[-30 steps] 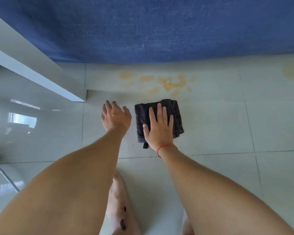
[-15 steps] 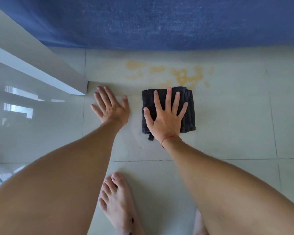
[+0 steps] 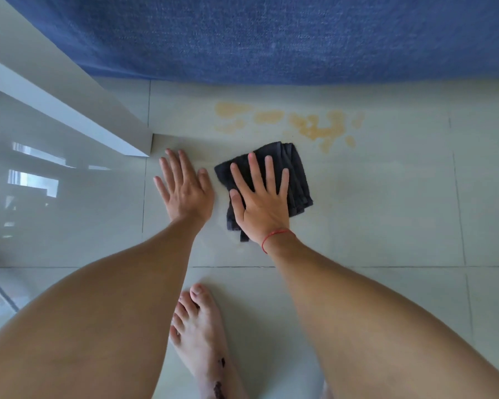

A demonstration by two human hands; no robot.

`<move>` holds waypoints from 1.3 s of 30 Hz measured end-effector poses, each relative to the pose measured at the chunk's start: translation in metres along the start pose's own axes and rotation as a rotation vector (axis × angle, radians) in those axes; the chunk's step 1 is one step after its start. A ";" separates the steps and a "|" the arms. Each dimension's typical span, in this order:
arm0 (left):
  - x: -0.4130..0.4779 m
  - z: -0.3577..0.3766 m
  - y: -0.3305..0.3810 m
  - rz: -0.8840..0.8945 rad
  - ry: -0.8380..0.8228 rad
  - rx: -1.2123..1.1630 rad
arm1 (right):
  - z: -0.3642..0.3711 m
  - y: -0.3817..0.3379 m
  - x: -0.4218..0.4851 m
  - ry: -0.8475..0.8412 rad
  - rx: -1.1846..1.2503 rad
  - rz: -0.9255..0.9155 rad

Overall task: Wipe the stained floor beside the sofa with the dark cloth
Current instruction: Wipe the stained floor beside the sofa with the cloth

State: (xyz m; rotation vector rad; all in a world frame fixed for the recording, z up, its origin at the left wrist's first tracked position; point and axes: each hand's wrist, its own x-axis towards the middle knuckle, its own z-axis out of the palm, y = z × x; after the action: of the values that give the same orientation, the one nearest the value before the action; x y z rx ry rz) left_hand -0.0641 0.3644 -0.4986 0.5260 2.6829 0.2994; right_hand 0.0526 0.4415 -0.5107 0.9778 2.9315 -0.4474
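The person is wearing a thin red string bracelet (image 3: 275, 234) on the right wrist; both forearms are showing bare, and one foot (image 3: 202, 335) is showing unshod with dark marks.

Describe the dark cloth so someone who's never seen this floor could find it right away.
Start at the blue sofa along the top, then drop past the yellow stains on the pale floor tiles. Just below them lies the dark cloth, folded, under the flat right hand. It is the only black thing there.
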 end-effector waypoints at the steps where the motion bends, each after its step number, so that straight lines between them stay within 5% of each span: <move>1: -0.007 0.002 -0.006 -0.005 0.012 0.037 | 0.000 0.006 -0.011 -0.009 0.002 -0.040; 5: -0.014 0.004 -0.016 -0.034 -0.023 0.064 | -0.006 0.034 -0.039 -0.003 -0.016 -0.069; 12: -0.012 0.004 -0.017 -0.022 -0.036 0.079 | 0.007 -0.005 -0.041 0.035 0.006 0.176; 20: -0.010 0.002 -0.019 -0.007 -0.087 0.053 | 0.012 -0.017 -0.049 -0.010 0.003 0.030; 28: 0.007 -0.003 -0.008 0.063 0.205 0.021 | -0.013 0.027 0.028 -0.034 0.015 0.227; 39: 0.051 0.009 0.001 0.048 0.232 0.066 | -0.002 -0.007 0.047 0.053 -0.001 0.279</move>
State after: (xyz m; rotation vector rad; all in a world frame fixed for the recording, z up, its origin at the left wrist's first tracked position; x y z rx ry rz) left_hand -0.1032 0.3870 -0.5234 0.6099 2.9161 0.3031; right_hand 0.0104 0.4643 -0.5116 1.3910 2.7757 -0.4123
